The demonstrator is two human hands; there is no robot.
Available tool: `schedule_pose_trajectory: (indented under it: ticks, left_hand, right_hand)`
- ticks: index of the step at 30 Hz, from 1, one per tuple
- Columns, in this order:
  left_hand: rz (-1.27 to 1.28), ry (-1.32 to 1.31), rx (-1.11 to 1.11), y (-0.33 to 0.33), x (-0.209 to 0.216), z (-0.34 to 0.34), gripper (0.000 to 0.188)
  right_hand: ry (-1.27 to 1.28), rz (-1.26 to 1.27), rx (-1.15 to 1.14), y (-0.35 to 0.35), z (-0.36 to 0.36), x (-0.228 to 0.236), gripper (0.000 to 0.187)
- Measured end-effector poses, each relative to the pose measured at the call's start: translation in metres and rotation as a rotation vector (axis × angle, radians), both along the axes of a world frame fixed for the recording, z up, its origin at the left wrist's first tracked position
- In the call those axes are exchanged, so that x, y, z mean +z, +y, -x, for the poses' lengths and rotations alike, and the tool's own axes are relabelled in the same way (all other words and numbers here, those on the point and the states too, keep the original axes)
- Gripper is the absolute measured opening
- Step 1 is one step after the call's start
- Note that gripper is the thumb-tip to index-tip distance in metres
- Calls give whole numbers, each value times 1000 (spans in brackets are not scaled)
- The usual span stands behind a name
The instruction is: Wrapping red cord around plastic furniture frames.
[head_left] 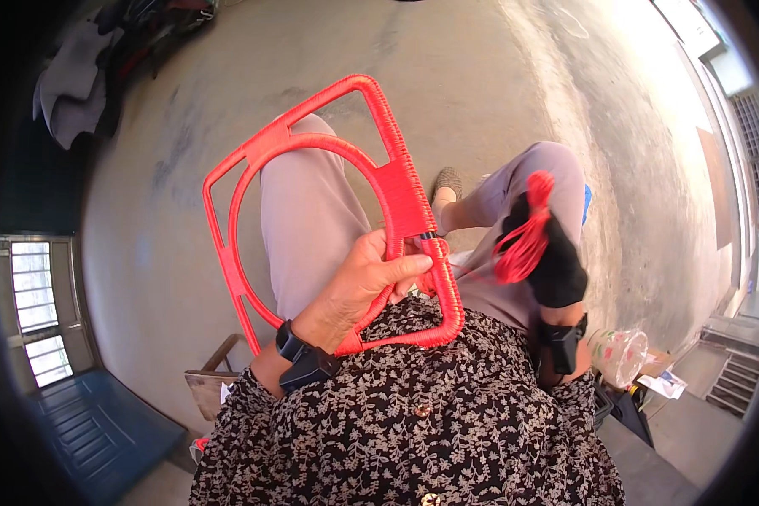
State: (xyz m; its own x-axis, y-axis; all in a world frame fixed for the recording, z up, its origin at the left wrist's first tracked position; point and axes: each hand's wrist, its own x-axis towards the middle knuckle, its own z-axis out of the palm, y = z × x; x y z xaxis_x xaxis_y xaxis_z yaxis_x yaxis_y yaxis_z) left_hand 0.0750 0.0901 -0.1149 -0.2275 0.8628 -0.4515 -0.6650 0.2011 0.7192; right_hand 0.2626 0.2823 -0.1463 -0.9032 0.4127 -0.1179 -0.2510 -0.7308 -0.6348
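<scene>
Person seated, seen from above. A red-wound frame, an angular outer border joined to an inner ring by wound bands, occupies the centre-left of the picture, tilted, its upper corner pointing toward the top. The bare left hand, near the centre, pinches the right-hand side of the frame between thumb and fingers; a short dark section of the border shows just above the thumb. The frame's lower edge crosses in front of the patterned shirt; whether it touches the cloth cannot be told. Its left edge extends past the trousered leg, and its lower left end comes near the wooden seat at lower left. At right of centre, the right hand, in a black glove, is closed about a looped bundle of red cord; blur hides the separate fingers. A gap separates this bundle from the frame's right edge, with trouser cloth visible between. Above the frame, the pale floor spreads to the upper edge of the picture and along both sides of the legs. Nearer obstacles bound the lower right, where a clear plastic container sits just beside the right forearm.
</scene>
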Motion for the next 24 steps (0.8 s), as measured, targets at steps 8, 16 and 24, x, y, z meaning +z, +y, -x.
schedule_pose_trajectory:
  ticks: [8,16,24]
  left_hand:
    - [11,6,-107,-3,5,2,37]
    - [-104,103,119,-1,-4,-1,51]
    - [-109,356,511,-13,-17,-1,38]
  right_hand:
    - [-452,-190,222,-15,44,15,37]
    - [-331,-1372,7,-39,58,56,40]
    - [-518,-1178,28,-39,67,57,33]
